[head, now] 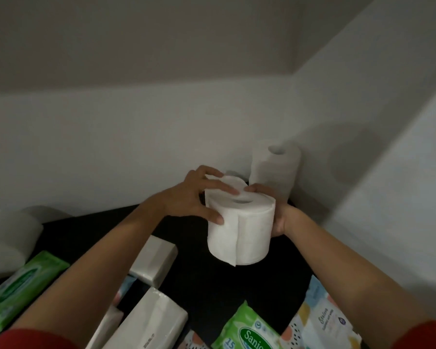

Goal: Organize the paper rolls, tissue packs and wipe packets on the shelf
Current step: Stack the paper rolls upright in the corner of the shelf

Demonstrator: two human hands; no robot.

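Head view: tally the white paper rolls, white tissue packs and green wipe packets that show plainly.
White paper rolls: 3 (held short roll, tall upright roll, large roll at left edge)
White wrapped tissue packs: 2 (upper pack, lower pack)
Green wipe packets: 2 (left packet, bottom packet)
Total: 7; half-hidden items left out.

Bare shelf [262, 285] at centre; tall roll [275, 172] blocks the corner.

Both bare arms stretch forward and converge. The left hand [196, 197] grips the white paper roll [247, 235] from above, fingers spread; the right hand [275, 215] clasps its opposite side, thumb on top.
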